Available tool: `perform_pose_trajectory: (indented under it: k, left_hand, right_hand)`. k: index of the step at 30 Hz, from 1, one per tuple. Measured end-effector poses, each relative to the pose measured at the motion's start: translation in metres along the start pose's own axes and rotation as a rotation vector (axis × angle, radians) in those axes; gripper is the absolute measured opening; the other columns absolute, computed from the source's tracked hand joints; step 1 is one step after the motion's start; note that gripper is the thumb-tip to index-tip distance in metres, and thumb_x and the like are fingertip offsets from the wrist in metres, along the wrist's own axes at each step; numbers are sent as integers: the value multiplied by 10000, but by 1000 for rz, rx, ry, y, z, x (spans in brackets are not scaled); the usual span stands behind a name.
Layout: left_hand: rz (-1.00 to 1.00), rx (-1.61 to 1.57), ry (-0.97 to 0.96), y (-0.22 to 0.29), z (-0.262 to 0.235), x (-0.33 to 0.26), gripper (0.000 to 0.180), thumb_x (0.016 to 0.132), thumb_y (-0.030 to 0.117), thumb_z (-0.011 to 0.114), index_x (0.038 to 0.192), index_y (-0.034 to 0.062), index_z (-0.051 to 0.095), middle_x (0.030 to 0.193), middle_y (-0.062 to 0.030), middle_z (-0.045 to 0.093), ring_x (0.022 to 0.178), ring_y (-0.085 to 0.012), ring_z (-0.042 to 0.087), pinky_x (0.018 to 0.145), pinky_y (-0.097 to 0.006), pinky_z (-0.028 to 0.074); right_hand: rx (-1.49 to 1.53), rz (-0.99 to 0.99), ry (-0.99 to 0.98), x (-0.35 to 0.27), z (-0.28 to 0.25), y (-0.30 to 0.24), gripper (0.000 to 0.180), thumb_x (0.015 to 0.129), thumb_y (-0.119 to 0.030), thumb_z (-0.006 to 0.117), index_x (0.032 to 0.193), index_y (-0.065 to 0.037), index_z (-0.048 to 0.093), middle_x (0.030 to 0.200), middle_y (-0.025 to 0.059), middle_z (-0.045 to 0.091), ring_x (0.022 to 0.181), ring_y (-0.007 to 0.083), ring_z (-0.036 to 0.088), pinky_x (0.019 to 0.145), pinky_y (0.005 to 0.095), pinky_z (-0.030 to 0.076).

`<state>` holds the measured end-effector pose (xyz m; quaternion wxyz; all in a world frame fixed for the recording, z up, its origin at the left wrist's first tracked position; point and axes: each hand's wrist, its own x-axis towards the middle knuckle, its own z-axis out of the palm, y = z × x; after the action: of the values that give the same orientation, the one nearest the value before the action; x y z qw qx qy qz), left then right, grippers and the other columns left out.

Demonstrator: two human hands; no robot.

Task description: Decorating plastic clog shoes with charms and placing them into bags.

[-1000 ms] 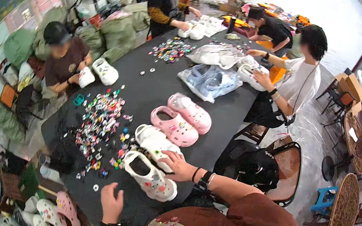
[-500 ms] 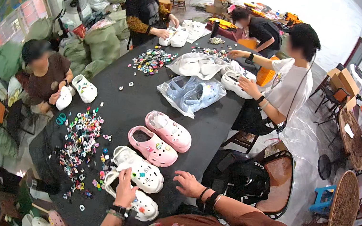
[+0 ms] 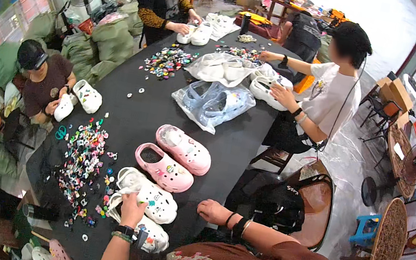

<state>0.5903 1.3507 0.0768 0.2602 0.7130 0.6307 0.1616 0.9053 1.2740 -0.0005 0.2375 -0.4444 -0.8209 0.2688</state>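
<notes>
Two white clogs lie side by side at the near edge of the black table: the farther white clog [image 3: 160,206] carries small charms, and the nearer white clog [image 3: 152,238] is partly covered by my left arm. At the farther clog's heel opening, my left hand [image 3: 132,211] has its fingers bent and closed on the clog; the fingertips are partly hidden. My right hand [image 3: 213,211] rests at the table edge, fingers curled in, holding nothing visible. Just beyond lie a pink clog [image 3: 169,176] with charms and another pink clog [image 3: 193,152] with clear plastic in its opening.
A heap of colourful shoe charms [image 3: 83,158] spreads left of the clogs. Farther up lie a bagged blue pair [image 3: 215,103] and a second charm pile [image 3: 170,62]. Co-workers handle white clogs around the table. A black bag [image 3: 284,204] sits on a chair to my right.
My right hand's fingers have gone from stretched out to curled. My left hand has drawn in slightly over the white clogs, its fingers more bent. The whole view has shifted a little.
</notes>
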Motion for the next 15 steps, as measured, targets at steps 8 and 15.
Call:
perform_pose_trajectory:
  k: [8,15]
  left_hand:
    - [-46,28,78,-1,8,3,540,629,157,799,1097,-1,582,1112,-245,502,1019,-407,524,889,-420,444]
    - [-118,-83,182,-3,-13,-30,543,588,135,825,1042,-55,595,993,-216,561,957,-354,546,836,-398,439]
  right_hand:
    - [70,111,-42,4,-9,-10,68,836,-108,561,867,-49,545,824,137,573,805,356,582,704,438,477]
    - [69,137,-59,-9,-10,-20,71,843,-114,543,869,-48,544,802,145,573,795,359,582,704,436,474]
